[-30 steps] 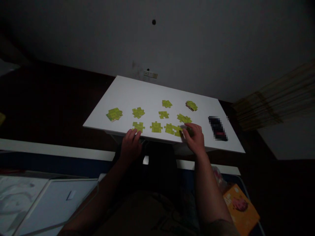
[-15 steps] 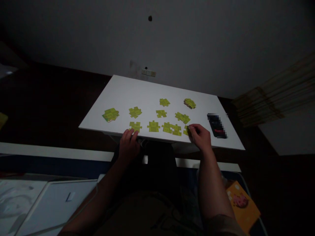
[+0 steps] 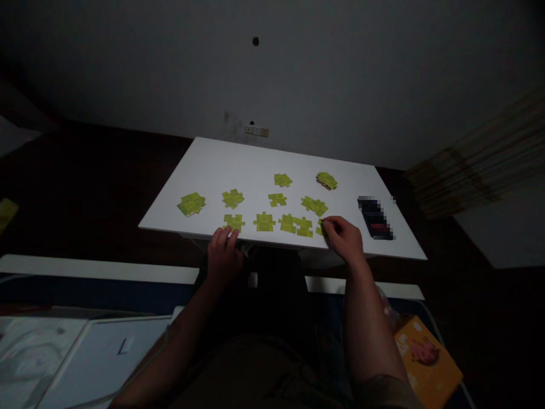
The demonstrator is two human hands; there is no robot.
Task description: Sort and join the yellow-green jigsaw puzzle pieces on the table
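My right hand (image 3: 344, 238) pinches a yellow-green jigsaw puzzle piece (image 3: 319, 228) near the table's front edge, its fingers covering part of it. My left hand (image 3: 223, 253) lies with fingers stretched out over the front edge, the fingertips at the lower side of another puzzle piece (image 3: 234, 222). Between the hands lie a single piece (image 3: 264, 222) and two pieces (image 3: 296, 225) side by side, touching or overlapping. Behind them are a lone piece (image 3: 277, 199), a cluster (image 3: 314, 205) and another small cluster (image 3: 233, 198).
Stacks of pieces sit at the left (image 3: 191, 204) and back right (image 3: 326, 180) of the white table (image 3: 238, 162), with a few more pieces (image 3: 283, 180) at the back. A dark, blurred-out object (image 3: 375, 218) lies right. Below right is an orange box (image 3: 426, 358).
The view has shifted slightly, so the table sits a little lower at its left. Both hands stay nearly where they were, the right one still at the same piece.
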